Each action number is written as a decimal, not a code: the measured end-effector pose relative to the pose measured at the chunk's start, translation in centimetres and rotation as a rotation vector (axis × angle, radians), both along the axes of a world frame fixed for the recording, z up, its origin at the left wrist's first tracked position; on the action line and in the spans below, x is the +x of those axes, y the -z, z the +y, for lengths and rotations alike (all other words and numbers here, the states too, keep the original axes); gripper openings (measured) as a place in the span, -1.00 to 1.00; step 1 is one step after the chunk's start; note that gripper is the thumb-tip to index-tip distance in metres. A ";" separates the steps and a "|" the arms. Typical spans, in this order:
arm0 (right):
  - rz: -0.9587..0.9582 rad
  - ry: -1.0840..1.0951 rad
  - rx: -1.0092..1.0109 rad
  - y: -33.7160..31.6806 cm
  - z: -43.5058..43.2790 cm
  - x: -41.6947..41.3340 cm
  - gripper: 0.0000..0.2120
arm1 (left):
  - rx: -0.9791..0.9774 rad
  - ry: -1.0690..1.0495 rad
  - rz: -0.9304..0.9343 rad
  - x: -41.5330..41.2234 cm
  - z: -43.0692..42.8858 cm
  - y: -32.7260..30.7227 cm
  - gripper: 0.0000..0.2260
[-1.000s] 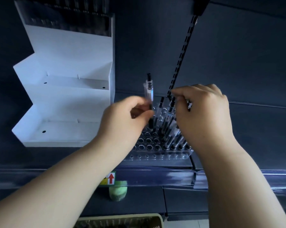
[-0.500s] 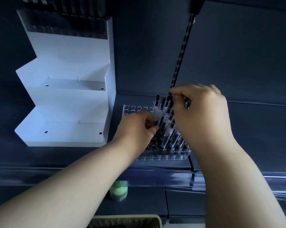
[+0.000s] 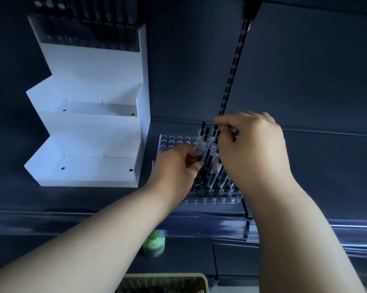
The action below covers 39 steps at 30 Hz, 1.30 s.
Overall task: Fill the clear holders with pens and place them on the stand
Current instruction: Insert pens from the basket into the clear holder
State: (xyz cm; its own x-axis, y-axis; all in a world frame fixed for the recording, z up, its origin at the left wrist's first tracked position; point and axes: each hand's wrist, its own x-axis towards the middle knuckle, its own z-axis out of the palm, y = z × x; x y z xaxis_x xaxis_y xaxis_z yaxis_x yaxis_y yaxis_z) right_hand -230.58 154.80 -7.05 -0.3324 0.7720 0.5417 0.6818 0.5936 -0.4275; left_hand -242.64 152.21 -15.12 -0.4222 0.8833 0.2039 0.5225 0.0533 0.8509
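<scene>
The light is dim and blue. A dark blue wall fills the top of the frame. A black strip with slots runs down it from the top. Below lies a dark shelf with a shiny front edge. A blurry green blob sits lower down, and a pale basket is at the bottom.

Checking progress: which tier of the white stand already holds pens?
The top tier: a row of dark pens stands there. The middle tier and bottom tier show only white shelf.

Shop — slotted shelf upright, tiered white disp. stand
</scene>
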 end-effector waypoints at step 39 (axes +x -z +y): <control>-0.458 -0.223 -0.338 12.3 -20.4 0.5 -0.70 | -0.537 -0.037 0.691 -2.4 -27.4 5.8 -0.66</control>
State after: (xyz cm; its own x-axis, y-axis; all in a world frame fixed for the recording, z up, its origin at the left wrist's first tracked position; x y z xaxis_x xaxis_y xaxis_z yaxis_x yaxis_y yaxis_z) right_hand -230.06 134.41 -19.31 -0.6475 0.7609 0.0427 0.7155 0.6262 -0.3097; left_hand -245.06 124.79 -20.87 -0.3883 0.9214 -0.0152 0.9018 0.3833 0.1997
